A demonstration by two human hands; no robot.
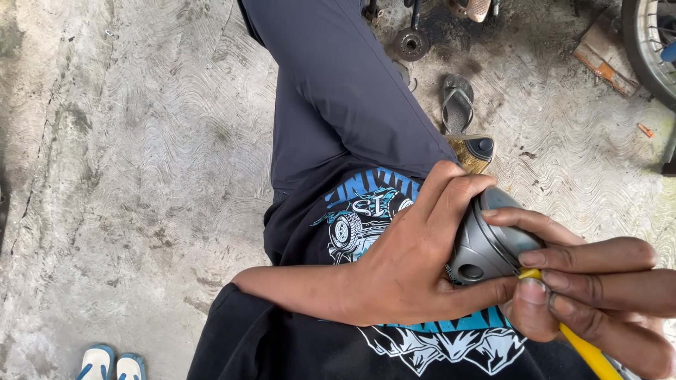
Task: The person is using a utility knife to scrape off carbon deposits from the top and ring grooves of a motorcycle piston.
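Observation:
My left hand (415, 260) wraps around a rounded grey housing (493, 243), a dome-shaped metal or plastic part with a small round hole in its side, held over my lap. My right hand (598, 295) grips a yellow-handled tool (584, 348), probably a screwdriver, with its tip end hidden at the housing's rim. One right finger rests across the top of the housing. I wear a black printed shirt and dark trousers.
Rough concrete floor (141, 176) lies all around. A grey sandal (458, 102) and a small round metal part (410, 43) lie ahead. A wheel (651, 42) stands at the top right, a wooden scrap (605, 53) beside it. Blue-and-white sandals (113, 364) sit at the bottom left.

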